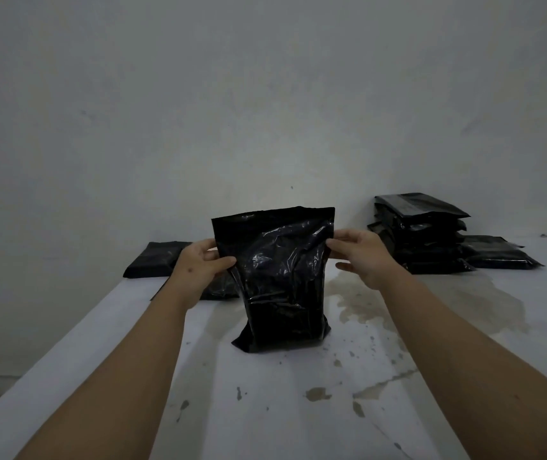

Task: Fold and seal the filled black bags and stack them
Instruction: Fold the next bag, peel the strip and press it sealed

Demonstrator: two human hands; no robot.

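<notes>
A filled black plastic bag [278, 280] stands upright on the white table [265, 410], its flat top edge raised. My left hand [199, 263] pinches the bag's left edge, thumb across the front. My right hand [361, 257] pinches its right edge at about the same height. A stack of several sealed black bags [421, 234] rises at the back right against the wall. More black bags [154, 258] lie flat at the back left, partly hidden behind my left hand.
Another flat black bag [498, 255] lies to the right of the stack. A grey wall [265, 111] closes the table's far side. The table's left edge drops off diagonally. Stains and dark specks mark the tabletop near the middle and right.
</notes>
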